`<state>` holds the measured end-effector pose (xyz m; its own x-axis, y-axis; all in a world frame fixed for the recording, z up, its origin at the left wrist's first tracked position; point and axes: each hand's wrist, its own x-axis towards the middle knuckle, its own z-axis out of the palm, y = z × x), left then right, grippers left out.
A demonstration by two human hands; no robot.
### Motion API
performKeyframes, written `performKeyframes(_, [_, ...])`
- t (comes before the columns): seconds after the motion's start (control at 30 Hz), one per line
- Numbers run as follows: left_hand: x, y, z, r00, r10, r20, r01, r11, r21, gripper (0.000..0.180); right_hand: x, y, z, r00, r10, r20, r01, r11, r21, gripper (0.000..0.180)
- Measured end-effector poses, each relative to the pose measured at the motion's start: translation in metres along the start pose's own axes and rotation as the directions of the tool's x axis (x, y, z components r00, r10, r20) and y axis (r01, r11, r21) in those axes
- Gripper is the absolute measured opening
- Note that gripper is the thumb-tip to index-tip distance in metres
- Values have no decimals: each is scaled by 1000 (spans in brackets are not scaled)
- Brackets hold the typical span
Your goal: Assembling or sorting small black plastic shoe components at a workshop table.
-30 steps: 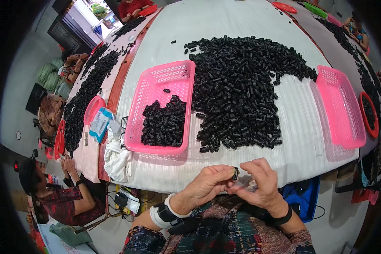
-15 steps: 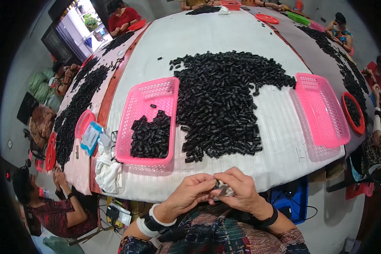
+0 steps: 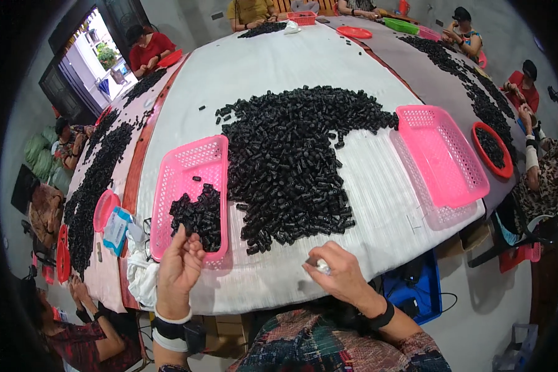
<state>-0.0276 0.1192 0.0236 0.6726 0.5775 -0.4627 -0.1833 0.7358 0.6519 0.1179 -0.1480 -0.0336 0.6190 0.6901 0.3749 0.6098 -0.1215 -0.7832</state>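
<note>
At the front rim of the left pink basket (image 3: 224,186) is my left hand (image 3: 181,273), thumb raised and fingers curled in. Whether a piece sits between its fingertips I cannot make out. Several small black cylindrical pieces (image 3: 198,211) lie in that basket, just beyond the fingertips. My right hand (image 3: 340,273) is closed over the table's near edge, gripping a small white thing (image 3: 322,266) whose kind is not clear. A large heap of the same black pieces (image 3: 285,167) spreads beyond both hands.
A second pink basket (image 3: 446,180) stands on the right, beside a red round tray (image 3: 506,164) of pieces. Left of the near basket are a white cloth (image 3: 141,279) and a blue-white packet (image 3: 116,232). Other people sit working around the white-covered table (image 3: 266,291).
My hands, together near my body before, have come apart. The left reached forward and left to the basket; the right moved slightly forward, still gripping the white thing. The view has shifted.
</note>
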Motion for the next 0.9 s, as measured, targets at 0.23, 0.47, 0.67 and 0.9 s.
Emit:
performKeyframes(0.23, [-5,-8,8,998,4,67,-4,1000,3,17,7,15,-7,984,149,-98,-172,933,-316,34])
performKeyframes(0.47, [-24,-54,22,909,-302,287,243,944,224,13,15,16,0,981,190,-41,-190,893,-408,39])
performKeyframes(0.67, [-13,-93,15,794,-517,318,460,855,241,14,22,16,9,984,169,-50,-173,869,-463,40])
performKeyframes(0.9, [-2,-114,13,800,-529,284,452,842,296,13,15,22,20,999,42,-31,-52,854,-518,33])
